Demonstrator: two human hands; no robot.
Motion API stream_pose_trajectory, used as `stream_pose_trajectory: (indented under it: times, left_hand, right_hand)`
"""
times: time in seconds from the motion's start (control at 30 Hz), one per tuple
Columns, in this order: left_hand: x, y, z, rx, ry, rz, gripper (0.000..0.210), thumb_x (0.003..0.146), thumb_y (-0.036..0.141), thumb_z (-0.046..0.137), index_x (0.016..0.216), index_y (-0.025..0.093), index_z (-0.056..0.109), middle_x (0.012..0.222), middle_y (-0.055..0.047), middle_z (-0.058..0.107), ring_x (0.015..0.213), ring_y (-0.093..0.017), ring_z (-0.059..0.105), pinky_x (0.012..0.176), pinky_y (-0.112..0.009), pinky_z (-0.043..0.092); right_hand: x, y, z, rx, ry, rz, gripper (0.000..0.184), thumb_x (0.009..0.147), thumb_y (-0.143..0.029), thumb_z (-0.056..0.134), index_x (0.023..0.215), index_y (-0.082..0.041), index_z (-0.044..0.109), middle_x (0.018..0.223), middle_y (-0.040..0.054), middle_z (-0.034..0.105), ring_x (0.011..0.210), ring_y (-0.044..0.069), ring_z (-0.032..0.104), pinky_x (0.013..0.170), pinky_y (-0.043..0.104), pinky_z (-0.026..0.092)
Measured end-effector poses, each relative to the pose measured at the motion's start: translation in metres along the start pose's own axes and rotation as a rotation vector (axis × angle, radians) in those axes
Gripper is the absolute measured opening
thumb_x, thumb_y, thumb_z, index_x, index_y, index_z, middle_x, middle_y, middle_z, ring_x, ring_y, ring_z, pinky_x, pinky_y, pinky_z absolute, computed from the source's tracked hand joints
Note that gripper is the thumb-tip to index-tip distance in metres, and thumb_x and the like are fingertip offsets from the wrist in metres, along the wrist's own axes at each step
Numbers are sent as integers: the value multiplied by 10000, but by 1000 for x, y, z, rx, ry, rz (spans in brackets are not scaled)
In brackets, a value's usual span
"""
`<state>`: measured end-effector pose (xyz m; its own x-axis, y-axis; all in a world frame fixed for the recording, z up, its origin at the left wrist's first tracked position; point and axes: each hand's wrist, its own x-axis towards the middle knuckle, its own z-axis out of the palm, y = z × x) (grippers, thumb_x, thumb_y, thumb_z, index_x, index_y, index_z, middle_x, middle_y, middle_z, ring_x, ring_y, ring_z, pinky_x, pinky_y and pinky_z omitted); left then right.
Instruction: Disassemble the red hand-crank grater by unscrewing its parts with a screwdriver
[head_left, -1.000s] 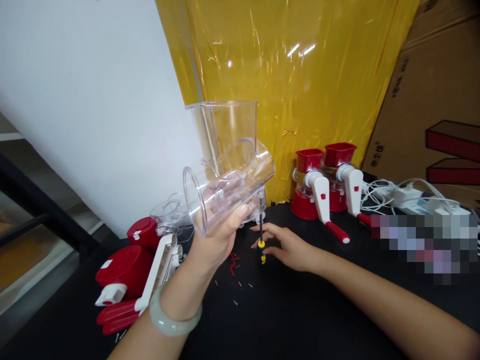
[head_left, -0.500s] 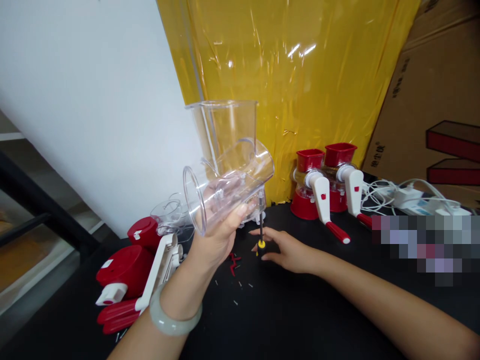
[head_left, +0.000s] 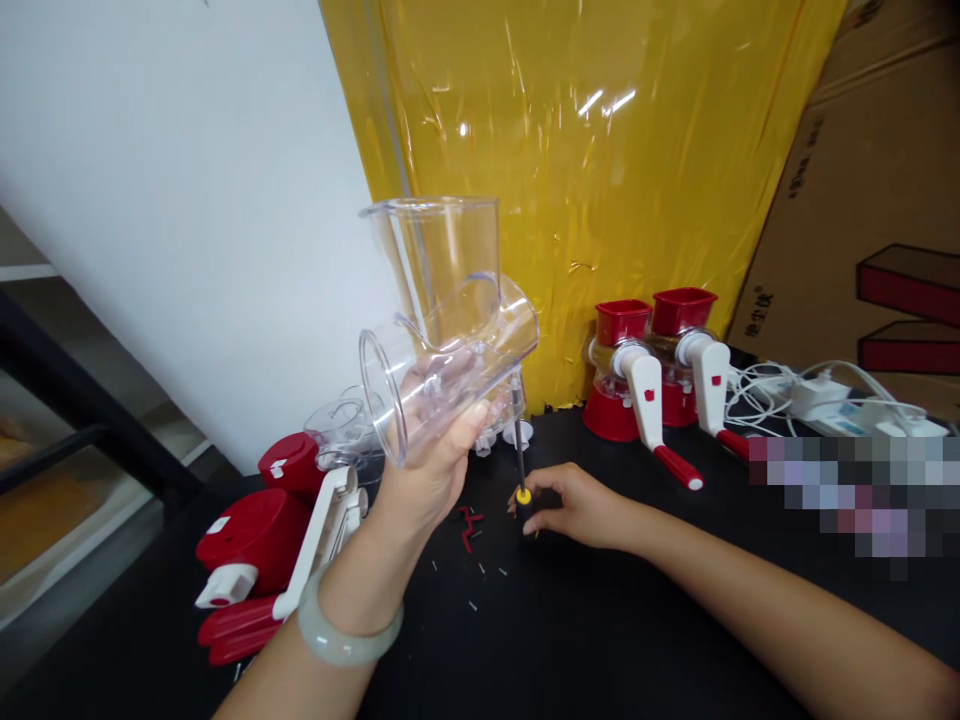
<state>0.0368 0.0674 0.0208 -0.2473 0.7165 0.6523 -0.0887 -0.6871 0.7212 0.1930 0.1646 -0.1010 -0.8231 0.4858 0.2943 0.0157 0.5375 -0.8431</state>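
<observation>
My left hand (head_left: 442, 440) is wrapped around the lower side of a clear plastic grater housing (head_left: 431, 270), a tube with a square hopper rising from it, held above the black table. With my right hand (head_left: 566, 505) I hold a screwdriver (head_left: 519, 440) by its black and yellow handle, fingers pinched on it. Its shaft points up, and the tip meets or nearly meets the underside of the housing; the exact contact is too small to tell. Below lie small red plastic pieces (head_left: 468, 528) and several loose screws (head_left: 472, 606).
Two assembled red and white rotary graters (head_left: 619, 370) stand at the back right, beside tangled white cables (head_left: 761, 390) and a power strip. On the left are red bases (head_left: 255, 540), white crank handles (head_left: 311, 550) with red grips, and more clear parts (head_left: 337, 420). A cardboard box (head_left: 847, 200) leans behind.
The housing has tilted slightly and shifted a little left in my left hand. My right fingers have changed position around the screwdriver handle, which leans slightly more.
</observation>
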Motion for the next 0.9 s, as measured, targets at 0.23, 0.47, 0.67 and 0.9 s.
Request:
stream_pose_trajectory:
  times: [0.23,0.47,0.67,0.9]
  left_hand:
    - [0,-6,-1,-27,22,12,489,717,288,829,1171,247,652,1249,-82,684,1203,-283,630,999,-438,553]
    - [0,-6,-2,-42,31,7,445,715,260,830,1126,252,659,1219,-66,693,1134,-258,666,966,-426,575]
    - [-1,-5,-1,-27,22,12,465,720,271,821,1152,245,654,1222,-78,691,1144,-265,660,970,-429,572]
    - [0,-4,0,-43,37,-3,484,710,256,828,1158,236,647,1250,-78,679,1164,-271,652,987,-435,563]
  right_hand:
    - [1,7,-1,20,-2,50,313,693,-403,836,853,-172,699,848,36,730,790,188,679,774,319,549]
    - [-2,-2,-7,73,-121,-30,487,836,-304,709,1302,-219,594,1210,76,695,1126,207,651,992,385,502]
    - [-1,0,-6,-160,38,-1,618,628,-402,887,1169,-218,651,1033,44,684,1002,223,650,942,381,507]
    - [-3,-6,-7,-86,-79,0,548,799,-291,758,1310,-246,565,1084,42,684,1029,200,654,959,379,497]
